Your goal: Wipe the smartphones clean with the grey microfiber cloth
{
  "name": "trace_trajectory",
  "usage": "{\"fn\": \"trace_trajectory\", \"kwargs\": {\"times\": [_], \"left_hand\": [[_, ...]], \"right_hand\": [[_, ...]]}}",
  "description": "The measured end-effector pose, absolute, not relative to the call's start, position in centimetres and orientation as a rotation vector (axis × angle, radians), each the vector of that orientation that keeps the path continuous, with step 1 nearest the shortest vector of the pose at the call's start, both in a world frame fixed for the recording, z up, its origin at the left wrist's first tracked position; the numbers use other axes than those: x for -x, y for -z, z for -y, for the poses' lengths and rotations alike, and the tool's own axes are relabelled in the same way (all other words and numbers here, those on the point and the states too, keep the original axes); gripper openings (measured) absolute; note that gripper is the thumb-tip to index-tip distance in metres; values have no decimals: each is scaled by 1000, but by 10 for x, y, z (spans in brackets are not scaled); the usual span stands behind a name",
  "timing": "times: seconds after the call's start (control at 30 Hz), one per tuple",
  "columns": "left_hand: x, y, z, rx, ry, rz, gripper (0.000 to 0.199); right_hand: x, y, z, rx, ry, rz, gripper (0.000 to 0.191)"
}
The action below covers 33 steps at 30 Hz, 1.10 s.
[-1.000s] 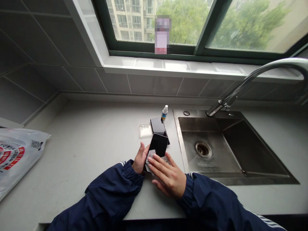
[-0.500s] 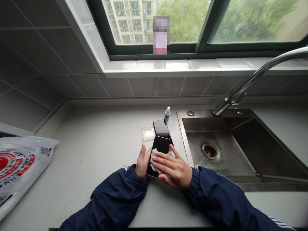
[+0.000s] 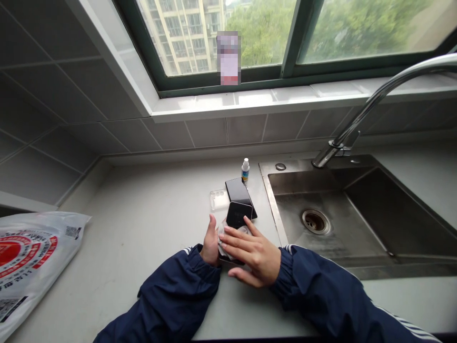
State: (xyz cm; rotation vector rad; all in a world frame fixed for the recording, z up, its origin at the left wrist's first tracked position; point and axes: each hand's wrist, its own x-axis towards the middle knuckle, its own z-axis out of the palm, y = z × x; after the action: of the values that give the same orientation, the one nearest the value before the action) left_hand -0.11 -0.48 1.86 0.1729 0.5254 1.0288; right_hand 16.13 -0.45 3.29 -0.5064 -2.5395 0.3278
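Observation:
A black phone rests in my left hand, whose thumb points up along the phone's left edge. My right hand lies over the phone's lower half, pressing a white cloth onto the screen with its fingers stretched out. Just beyond the held phone, a second dark phone lies on the counter. To its left is a clear phone case. A small white spray bottle with a blue and yellow label stands upright behind the second phone.
A steel sink with a curved chrome faucet is at the right. On the left of the pale counter lies a printed white plastic bag. A tiled wall and window stand behind.
My right hand has shifted slightly down and left with the cloth, covering more of the phone's lower part. The camera view has tilted a little.

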Motion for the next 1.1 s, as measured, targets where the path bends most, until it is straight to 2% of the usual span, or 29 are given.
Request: {"fn": "trace_trajectory", "kwargs": {"times": [0.13, 0.3, 0.47, 0.67, 0.83, 1.1], "left_hand": [[5, -23, 4, -186, -1023, -516, 81], [8, -26, 3, -180, -1010, -514, 85], [12, -22, 3, -295, -849, -407, 85], [8, -16, 3, -385, -824, -337, 82], [8, -15, 2, -403, -814, -347, 83], [14, -17, 2, -339, -803, -363, 87]], "right_hand": [[-166, -30, 6, 357, -367, 2427, 33], [-173, -30, -4, 448, -312, 2267, 19], [-186, -30, -19, 750, -214, 2245, 29], [-190, -31, -24, 1058, -96, 2349, 48], [-190, -28, -24, 1115, -58, 2378, 48], [-191, -28, -22, 977, -133, 2323, 34]]}}
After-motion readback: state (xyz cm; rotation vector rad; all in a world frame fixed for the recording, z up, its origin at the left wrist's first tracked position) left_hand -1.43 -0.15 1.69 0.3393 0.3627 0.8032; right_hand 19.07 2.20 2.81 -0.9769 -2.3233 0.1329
